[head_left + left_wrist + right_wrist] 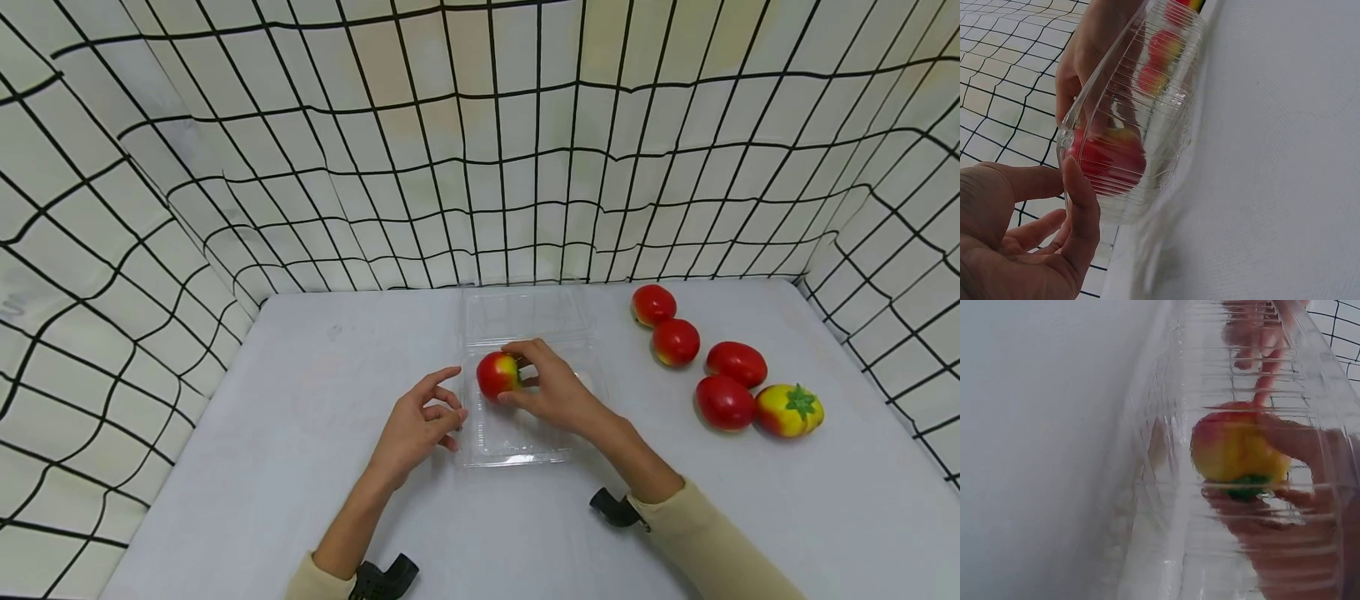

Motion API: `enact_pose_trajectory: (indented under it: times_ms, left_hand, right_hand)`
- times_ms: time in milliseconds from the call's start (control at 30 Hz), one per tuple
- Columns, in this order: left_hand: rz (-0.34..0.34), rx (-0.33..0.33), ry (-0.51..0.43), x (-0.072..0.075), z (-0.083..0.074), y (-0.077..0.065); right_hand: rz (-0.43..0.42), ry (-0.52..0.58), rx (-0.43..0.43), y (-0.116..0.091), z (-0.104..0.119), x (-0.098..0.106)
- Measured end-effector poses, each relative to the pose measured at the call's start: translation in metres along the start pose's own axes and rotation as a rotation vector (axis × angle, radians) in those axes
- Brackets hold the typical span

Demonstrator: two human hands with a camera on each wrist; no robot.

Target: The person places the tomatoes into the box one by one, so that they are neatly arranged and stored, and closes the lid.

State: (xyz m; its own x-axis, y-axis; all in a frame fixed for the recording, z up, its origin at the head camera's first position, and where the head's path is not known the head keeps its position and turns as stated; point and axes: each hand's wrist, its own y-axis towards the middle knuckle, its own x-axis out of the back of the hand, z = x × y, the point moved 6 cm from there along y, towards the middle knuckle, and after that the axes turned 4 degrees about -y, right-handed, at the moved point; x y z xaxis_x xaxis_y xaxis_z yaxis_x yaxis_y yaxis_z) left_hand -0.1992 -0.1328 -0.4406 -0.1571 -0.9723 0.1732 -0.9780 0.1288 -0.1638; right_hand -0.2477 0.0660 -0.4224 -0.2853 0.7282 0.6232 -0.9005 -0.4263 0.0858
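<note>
Over the left part of a clear plastic clamshell box [517, 446], my right hand [551, 387] holds a red and yellow toy tomato [497, 375] between thumb and fingers. Its green top faces the palm, seen through the box wall in the right wrist view, where the toy tomato [1235, 447] is inside the ridged wall. My left hand [420, 425] is at the box's left edge, fingers loosely bent and apart. In the left wrist view, a fingertip of the left hand [1047, 250] touches or nearly touches the box rim [1075, 119].
To the right on the white table [337, 358] lie several more toy tomatoes, among them a red one [724, 402] and a yellow one with a green top [789, 410]. The box's lid [525, 312] lies folded back. Black netting [420, 158] surrounds the table's back and sides.
</note>
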Motion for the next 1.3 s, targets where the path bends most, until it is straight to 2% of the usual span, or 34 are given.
enact_pose_trajectory:
  times_ms: [433,667,1300]
  left_hand:
    - [0.007,-0.003,-0.008,0.000,0.001,0.000]
    - [0.018,-0.005,-0.024,0.000,0.001,0.000]
    - [0.021,-0.006,-0.008,0.001,0.000,0.000]
  right_hand:
    - [-0.010,-0.107,0.009,0.001,0.005,-0.009]
    - [-0.020,-0.153,-0.022,0.002,0.006,-0.011]
    - [-0.002,-0.101,-0.024,0.002,0.008,-0.012]
